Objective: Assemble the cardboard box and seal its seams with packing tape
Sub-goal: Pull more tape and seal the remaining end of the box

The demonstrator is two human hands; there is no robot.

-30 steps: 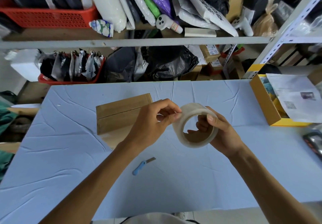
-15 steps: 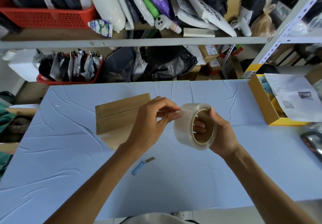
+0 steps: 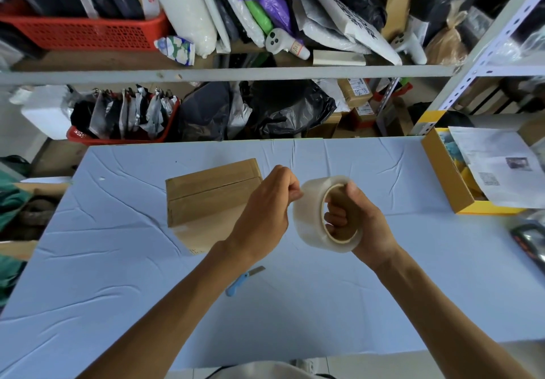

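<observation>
Holding the tape roll (image 3: 324, 216) up over the table (image 3: 118, 290), right hand (image 3: 362, 219) with fingers hooked through the hole, thumb on the rim. Left hand (image 3: 265, 210) pinching at the roll's outer edge, likely the loose end. Light and hard as a roll, but sticky and thin once pulled; best held by the ring. Cardboard box (image 3: 212, 192) closed, just beside the left hand, stiff and light. Small blue knife (image 3: 241, 281) nearer, on the table. Some red print on the box front, too hidden to read.
</observation>
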